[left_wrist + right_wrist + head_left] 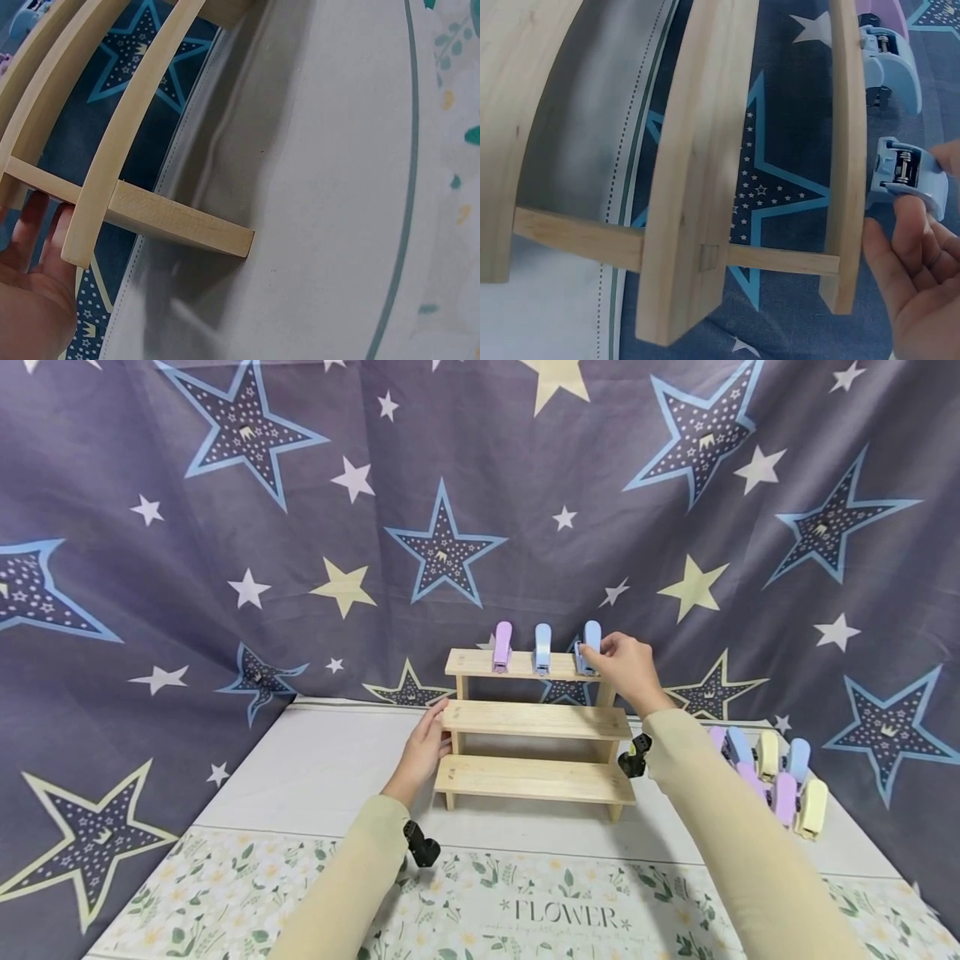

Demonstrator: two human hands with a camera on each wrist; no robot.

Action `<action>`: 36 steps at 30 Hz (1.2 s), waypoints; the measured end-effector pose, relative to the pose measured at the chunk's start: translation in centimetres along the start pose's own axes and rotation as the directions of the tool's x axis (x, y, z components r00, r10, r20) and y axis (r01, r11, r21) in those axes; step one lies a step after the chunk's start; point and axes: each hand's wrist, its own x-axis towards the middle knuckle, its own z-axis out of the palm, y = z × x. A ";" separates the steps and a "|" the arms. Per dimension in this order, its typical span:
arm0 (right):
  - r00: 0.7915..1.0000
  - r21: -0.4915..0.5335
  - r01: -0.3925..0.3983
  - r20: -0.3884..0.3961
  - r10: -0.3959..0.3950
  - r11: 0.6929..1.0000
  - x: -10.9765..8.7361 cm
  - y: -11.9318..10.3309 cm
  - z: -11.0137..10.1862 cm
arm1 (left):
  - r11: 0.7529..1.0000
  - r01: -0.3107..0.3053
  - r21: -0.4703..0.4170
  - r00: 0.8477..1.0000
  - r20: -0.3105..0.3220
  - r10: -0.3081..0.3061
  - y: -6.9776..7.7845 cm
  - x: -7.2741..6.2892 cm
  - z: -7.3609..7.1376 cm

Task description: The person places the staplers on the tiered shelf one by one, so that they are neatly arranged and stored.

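Note:
A three-tier wooden rack stands on the table. My left hand holds it at the left end of the middle shelf, with the fingers by the side rail below. On the top shelf, my right hand pinches a blue stapler near the right end. Its spring and metal parts show in the right wrist view, with fingers on its body. To its left on the same shelf stand another blue stapler and a purple stapler, upright and spaced apart.
Several purple, blue and yellow staplers stand grouped on the table at the right. A star-patterned curtain hangs behind the rack. A flower-printed cloth covers the table's front. The two lower shelves are bare wood.

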 end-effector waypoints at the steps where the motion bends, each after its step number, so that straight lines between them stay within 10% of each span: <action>1: 1.000 -0.004 0.001 -0.006 -0.001 1.000 0.0 0.0 0.1 | 1.000 0.000 0.001 1.000 0.000 0.000 0.0 0.0 0.0; 36: 0.996 -0.108 -0.072 0.036 0.076 0.992 -0.2 0.3 1.0 | 1.000 0.008 -0.015 1.000 0.004 -0.008 0.3 -0.2 0.1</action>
